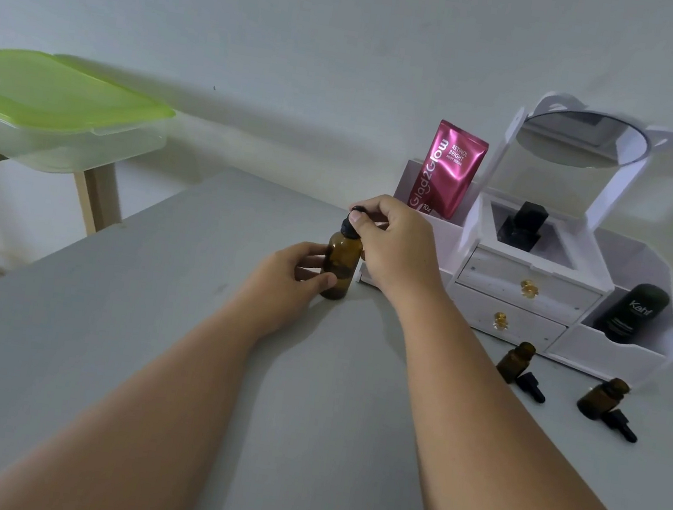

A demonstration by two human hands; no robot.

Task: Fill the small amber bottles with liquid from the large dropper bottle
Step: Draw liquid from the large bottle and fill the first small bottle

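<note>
You are only just beginning. Your left hand (288,276) is curling fingers and thumb round the smooth brown glass body of the large dropper bottle (341,262), which is standing upright on the matte grey tabletop (145,314) at twelve o'clock from you. Your right hand (396,246) is pinching its black cap (350,224) from above. The cap looks seated, so no liquid is moving yet.

At four o'clock from that bottle, the first small bottle (516,361) and the second small bottle (602,398) are waiting uncapped, both squat, round and dark amber. Each has a loose black dropper (531,386) lying just beside its base. Their fill level is hiding behind the dark glass, so I cannot tell it. Filling both and recapping them looks still ahead.
</note>
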